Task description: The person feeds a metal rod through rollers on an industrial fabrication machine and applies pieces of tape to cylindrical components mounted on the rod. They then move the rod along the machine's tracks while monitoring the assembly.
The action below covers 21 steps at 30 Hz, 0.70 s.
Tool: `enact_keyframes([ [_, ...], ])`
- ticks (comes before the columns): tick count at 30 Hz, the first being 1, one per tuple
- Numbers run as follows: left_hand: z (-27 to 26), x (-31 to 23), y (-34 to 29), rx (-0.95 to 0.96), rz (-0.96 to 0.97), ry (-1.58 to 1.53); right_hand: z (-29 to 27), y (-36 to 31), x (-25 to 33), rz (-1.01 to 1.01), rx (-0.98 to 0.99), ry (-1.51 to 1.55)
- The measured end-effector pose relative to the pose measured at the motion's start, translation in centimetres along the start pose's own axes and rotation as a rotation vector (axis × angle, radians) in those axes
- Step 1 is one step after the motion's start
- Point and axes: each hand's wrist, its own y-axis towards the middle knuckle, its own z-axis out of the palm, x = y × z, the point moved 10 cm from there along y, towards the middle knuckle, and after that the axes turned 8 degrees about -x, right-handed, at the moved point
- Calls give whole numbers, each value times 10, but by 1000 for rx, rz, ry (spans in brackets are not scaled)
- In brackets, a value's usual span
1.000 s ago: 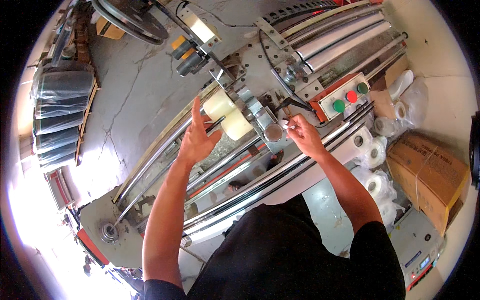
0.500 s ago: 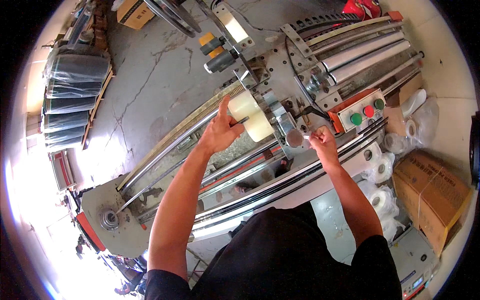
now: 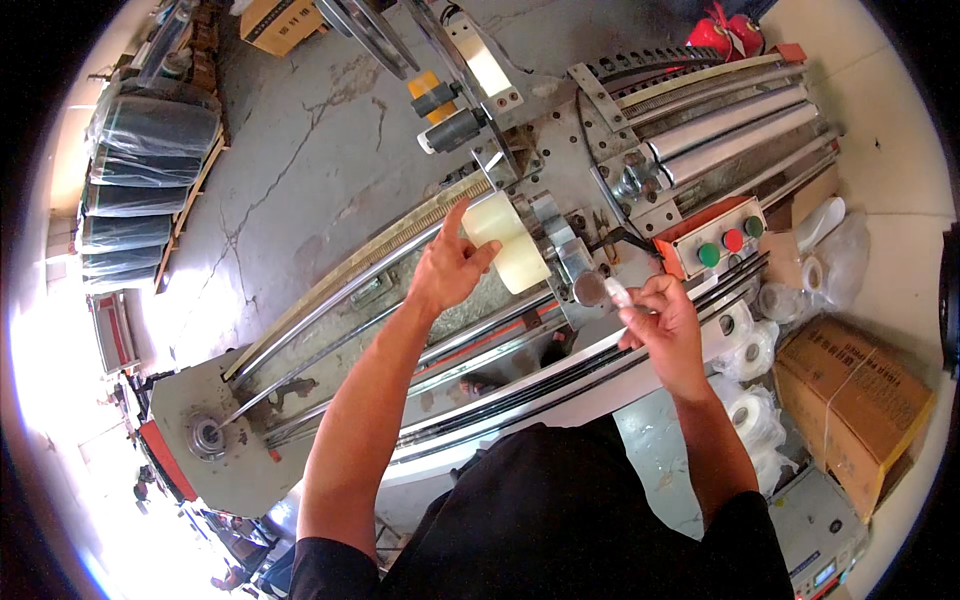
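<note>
My left hand (image 3: 450,268) is over the machine bed with its index finger stretched forward and its thumb apart. The other fingers curl under, where I cannot see them well. Its fingertips are at the edge of a pair of pale cream rollers (image 3: 520,262). A thin metal rod (image 3: 310,368) runs up from the lower left and passes behind this hand. Between the fingers and thumb of my right hand (image 3: 665,330) is a small white strip (image 3: 618,292), slightly blurred. It lies beside the round brown end of a cylinder (image 3: 590,288) on the metal carriage (image 3: 562,240).
A red-orange control box (image 3: 715,240) with green and red buttons stands right of the carriage. Plastic-wrapped white rolls (image 3: 752,350) and a strapped cardboard carton (image 3: 850,400) lie at the right. Wrapped dark rolls (image 3: 150,135) are stacked at the far left.
My right hand has drawn back slightly from the cylinder's end and turned, showing more of the white strip. My left hand has shifted slightly right, its thumb now over the rollers' edge.
</note>
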Motion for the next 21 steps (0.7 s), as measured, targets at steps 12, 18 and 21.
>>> enact_keyframes([
  [12, -33, -35, -35, -17, -102, -291, 128, 26, 7, -144, 95, -221],
  [18, -31, -35, -40, 5, -118, -296, 138, 38, -1, -116, 86, -241],
  [21, -28, -36, -39, 30, -98, -324, 143, 40, -1, -128, 110, -210],
])
